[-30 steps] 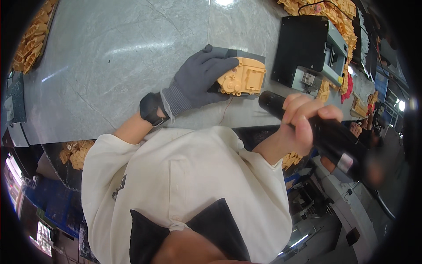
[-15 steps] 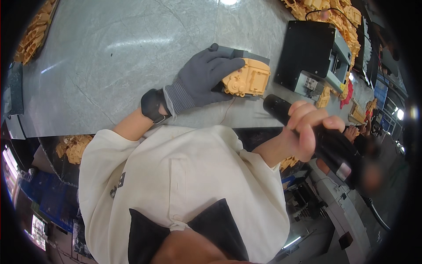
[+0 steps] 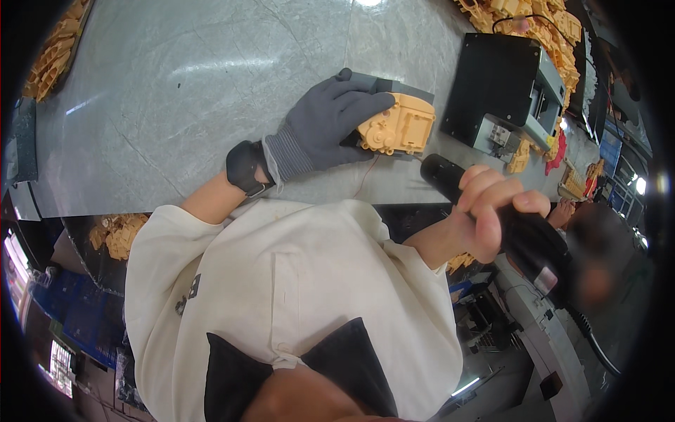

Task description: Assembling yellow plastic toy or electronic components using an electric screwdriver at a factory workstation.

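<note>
My left hand (image 3: 325,118), in a grey knit glove, is wrapped round a yellow-orange plastic housing (image 3: 406,126) with moulded ribs and a round boss. The housing rests against a dark grey block (image 3: 411,89) on the table, and some of it is hidden under my fingers. In my bare right hand (image 3: 481,211) is a black electric screwdriver (image 3: 538,246), my fingers closed round its body. Its nose points left toward the housing's lower right corner, and the thin tip looks close to it. Whether the tip touches cannot be made out.
Right of the housing stands a black box-shaped device (image 3: 485,84) with a metal mechanism at its front. Piled yellow-orange plastic parts (image 3: 562,35) lie behind it, and more parts (image 3: 60,53) sit at the far left. A cable (image 3: 594,341) trails from the screwdriver.
The screwdriver and my right hand have shifted very slightly. My left hand keeps its grip on the housing, in nearly the same place.
</note>
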